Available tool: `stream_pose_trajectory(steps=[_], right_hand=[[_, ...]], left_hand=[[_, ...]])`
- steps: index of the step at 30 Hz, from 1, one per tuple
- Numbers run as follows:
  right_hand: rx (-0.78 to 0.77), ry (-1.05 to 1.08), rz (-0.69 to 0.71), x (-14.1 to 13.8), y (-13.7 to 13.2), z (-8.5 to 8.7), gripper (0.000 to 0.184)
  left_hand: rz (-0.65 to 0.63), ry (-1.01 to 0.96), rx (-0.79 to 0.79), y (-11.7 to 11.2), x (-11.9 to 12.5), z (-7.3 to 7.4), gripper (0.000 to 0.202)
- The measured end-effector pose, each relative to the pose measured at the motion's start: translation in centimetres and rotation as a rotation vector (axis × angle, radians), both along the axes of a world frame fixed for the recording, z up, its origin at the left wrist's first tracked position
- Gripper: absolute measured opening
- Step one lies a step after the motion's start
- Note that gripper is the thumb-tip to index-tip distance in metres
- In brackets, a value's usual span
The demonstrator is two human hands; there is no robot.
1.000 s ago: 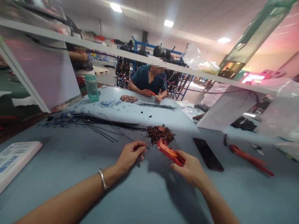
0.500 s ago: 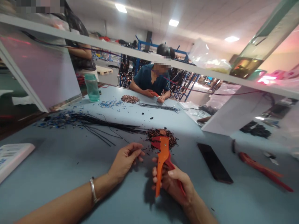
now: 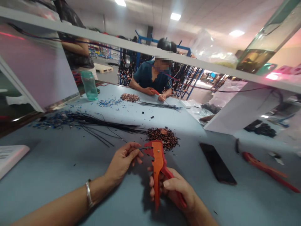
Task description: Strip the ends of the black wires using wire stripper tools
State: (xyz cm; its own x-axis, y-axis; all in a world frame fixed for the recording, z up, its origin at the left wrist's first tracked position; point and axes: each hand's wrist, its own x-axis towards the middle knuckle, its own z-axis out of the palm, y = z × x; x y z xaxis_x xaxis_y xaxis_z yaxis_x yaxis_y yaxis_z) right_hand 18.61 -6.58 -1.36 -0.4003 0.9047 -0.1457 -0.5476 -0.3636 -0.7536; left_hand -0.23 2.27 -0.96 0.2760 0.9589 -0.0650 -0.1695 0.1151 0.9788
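Observation:
My left hand (image 3: 124, 158), with a silver bangle at the wrist, pinches a thin dark wire (image 3: 142, 148) between thumb and fingers. The wire's end reaches the jaws of an orange and red wire stripper (image 3: 158, 160). My right hand (image 3: 174, 188) is wrapped around the stripper's handles, holding it upright with its jaws pointing left. Just behind the tool lies a heap of small dark and copper-coloured scraps (image 3: 169, 138). A bundle of long black wires (image 3: 113, 125) stretches from that heap toward the left.
Blue-tipped pieces (image 3: 56, 121) lie at the left end of the bundle. A phone (image 3: 217, 163) and a second orange-red tool (image 3: 265, 166) rest on the right. Across the table (image 3: 113, 201) sits a co-worker (image 3: 150, 77), near a green bottle (image 3: 89, 86). A white shelf bar (image 3: 131, 47) crosses above.
The stripper has shifted left and slightly down, its jaws now meeting the wire's end. My left hand, still pinching the wire, has moved slightly left and up.

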Motion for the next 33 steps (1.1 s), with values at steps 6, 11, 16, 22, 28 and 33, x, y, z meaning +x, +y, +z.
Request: stream_pose_trajectory(steps=[6,11,16,22,28,33], right_hand=[[0.05,-0.005,0.019,-0.13,-0.03,0.12,0.042],[0.073,-0.056,0.018,0.04,-0.28,0.51,0.045],[0.106,-0.071,0.025,0.08,-0.33,0.46,0.042],[0.112,-0.061,0.013,0.42,-0.38,0.09,0.041],[0.101,-0.085,0.017,0.4,-0.37,0.48,0.046],[0.109,-0.102,0.026,0.27,-0.4,0.44,0.043]], left_hand=[[-0.057,-0.03,0.009,-0.18,-0.02,0.34,0.023],[-0.04,-0.108,-0.001,-0.16,0.06,0.48,0.03],[-0.091,-0.165,-0.012,-0.24,0.04,0.34,0.032],[-0.144,-0.208,-0.044,-0.25,-0.04,0.23,0.035],[-0.144,-0.222,-0.043,-0.09,-0.03,0.06,0.034],[-0.167,-0.213,-0.048,-0.17,0.03,0.06,0.033]])
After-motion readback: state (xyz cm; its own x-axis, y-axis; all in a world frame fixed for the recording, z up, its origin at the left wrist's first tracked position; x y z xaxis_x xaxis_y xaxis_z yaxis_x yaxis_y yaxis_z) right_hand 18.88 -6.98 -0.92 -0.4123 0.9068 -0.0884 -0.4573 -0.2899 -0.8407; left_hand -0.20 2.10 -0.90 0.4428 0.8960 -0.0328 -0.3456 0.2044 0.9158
